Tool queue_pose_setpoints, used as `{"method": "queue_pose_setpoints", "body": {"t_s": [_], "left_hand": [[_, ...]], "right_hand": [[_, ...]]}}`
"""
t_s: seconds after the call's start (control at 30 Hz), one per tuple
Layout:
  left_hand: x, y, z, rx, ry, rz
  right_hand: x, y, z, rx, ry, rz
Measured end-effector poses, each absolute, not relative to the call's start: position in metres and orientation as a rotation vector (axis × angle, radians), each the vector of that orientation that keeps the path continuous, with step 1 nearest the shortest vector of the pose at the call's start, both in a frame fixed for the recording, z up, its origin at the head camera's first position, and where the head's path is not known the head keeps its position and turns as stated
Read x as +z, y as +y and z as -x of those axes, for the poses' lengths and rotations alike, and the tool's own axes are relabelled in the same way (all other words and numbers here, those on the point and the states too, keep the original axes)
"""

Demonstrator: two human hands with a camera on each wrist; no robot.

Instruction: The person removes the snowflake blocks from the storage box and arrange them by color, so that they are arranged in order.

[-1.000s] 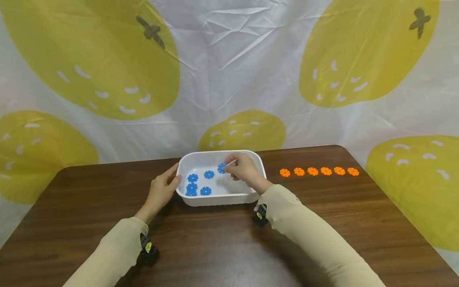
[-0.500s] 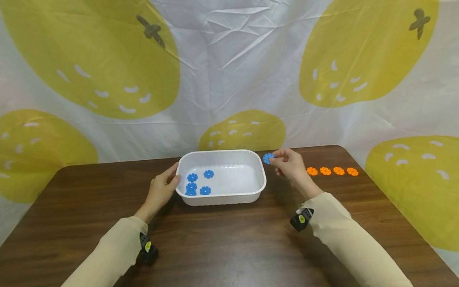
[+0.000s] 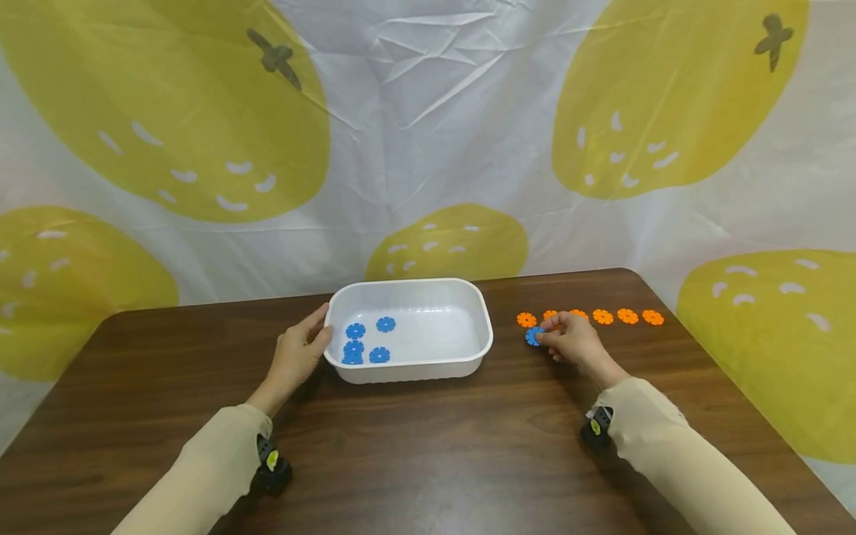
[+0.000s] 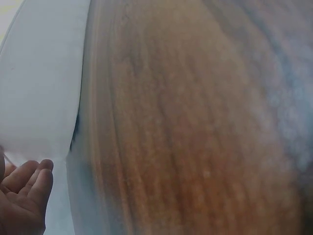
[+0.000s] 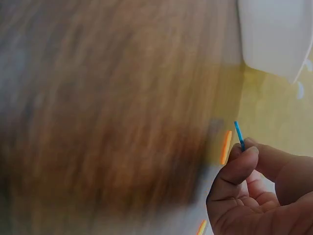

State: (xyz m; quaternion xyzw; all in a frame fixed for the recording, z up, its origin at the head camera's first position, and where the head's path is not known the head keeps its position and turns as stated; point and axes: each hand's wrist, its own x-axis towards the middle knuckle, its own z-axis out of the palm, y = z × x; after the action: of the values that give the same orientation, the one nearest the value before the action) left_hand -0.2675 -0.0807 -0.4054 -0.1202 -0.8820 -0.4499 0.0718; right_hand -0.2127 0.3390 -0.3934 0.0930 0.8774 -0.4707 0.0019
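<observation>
My right hand pinches a blue snowflake building disc between thumb and fingers. It is just in front of the left end of a row of orange snowflake discs; the hand partly covers some of them. Seen from the right wrist, the blue disc is edge-on at the fingertips. My left hand holds the left end of a white plastic tub, thumb at the rim and fingers along the outer wall. Several blue discs lie in the tub's left half, some overlapping at the front left corner.
Everything stands on a dark brown wooden table, the tub near its back edge. Behind the table hangs a white cloth with large yellow fruit prints. The orange row runs toward the table's right edge.
My right hand has lifted a blue disc out of the tub and carried it right over the rim, then toward me, to the front of the orange row. My left hand stays at the tub.
</observation>
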Motion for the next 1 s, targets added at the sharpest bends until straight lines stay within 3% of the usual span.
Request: {"method": "queue_pose_setpoints", "body": {"t_s": [1.0], "left_hand": [[-0.4072,-0.0815,0.2682,-1.419,-2.656,0.357]], "right_hand": [[-0.3971,0.3321,0.212,-1.199,2.878,-0.302]]}}
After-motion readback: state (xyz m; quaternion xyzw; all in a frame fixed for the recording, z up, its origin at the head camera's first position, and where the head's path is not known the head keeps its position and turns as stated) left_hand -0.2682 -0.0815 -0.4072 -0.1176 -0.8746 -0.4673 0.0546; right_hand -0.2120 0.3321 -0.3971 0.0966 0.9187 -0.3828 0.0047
